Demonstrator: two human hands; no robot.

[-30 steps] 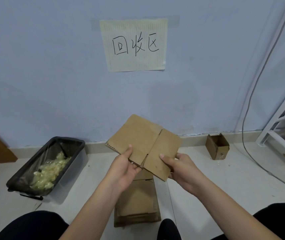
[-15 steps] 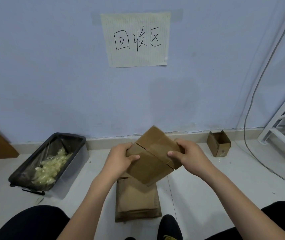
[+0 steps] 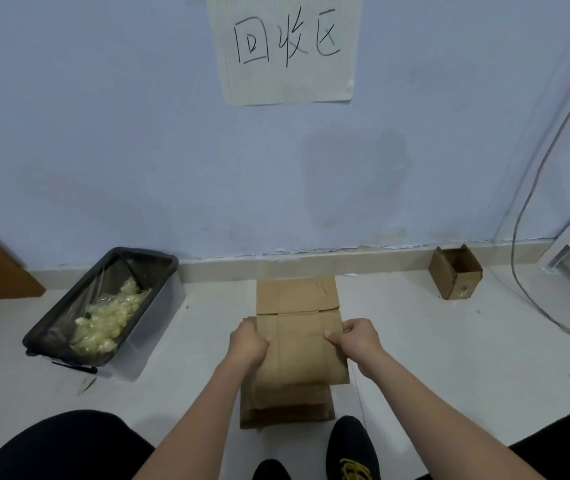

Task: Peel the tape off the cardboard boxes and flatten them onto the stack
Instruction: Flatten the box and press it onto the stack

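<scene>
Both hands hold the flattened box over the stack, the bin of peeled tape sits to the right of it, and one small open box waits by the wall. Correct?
Not quite. The head view shows the black bin of peeled tape to the left of the stack, not the right. The left hand and right hand do hold the flattened box, and the small open box waits by the wall.
</scene>
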